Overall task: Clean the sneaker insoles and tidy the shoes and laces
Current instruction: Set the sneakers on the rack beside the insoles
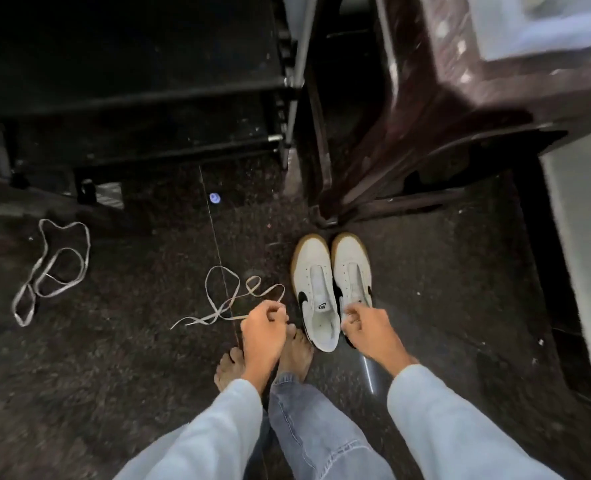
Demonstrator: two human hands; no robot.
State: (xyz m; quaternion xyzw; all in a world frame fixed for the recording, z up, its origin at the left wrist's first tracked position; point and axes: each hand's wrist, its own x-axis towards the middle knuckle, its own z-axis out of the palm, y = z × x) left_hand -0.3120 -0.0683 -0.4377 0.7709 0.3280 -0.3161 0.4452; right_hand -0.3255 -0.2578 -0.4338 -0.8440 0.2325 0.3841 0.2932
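Fingers (274,310) of the left hand (264,329) pinch a loose lace (224,299) on the floor (114,358); the right hand (368,329) grips the right sneaker (351,268). A hasty pull could knot its loops.

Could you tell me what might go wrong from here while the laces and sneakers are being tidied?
1. The near lace, pinched by the left hand, lies looped over itself, so pulling it may tighten a knot.
2. It trails close to the bare feet, and a step on it could snag it.
3. The far lace lies well apart on the dark floor and might be overlooked.
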